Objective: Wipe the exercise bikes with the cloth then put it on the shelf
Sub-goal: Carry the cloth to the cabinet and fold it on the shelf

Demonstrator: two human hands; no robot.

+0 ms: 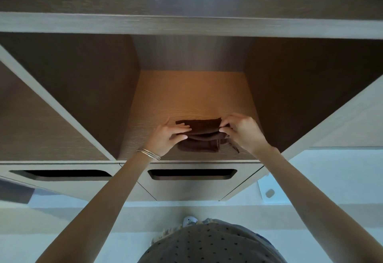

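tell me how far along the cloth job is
No bikes are in view, so the wiping cannot be checked. In hand: both hands, left and right, hold the folded brown cloth on the middle shelf. Left: letting go.

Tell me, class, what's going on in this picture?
A person is reaching both arms into the middle cubby of a wooden shelf. The left hand and right hand are on a folded dark brown cloth, which sits on the cubby floor near the front edge. The right hand pinches its top fold; the left hand grips its left side. No exercise bike is in view. The cloth seems to be getting put away, though neither hand has let go.
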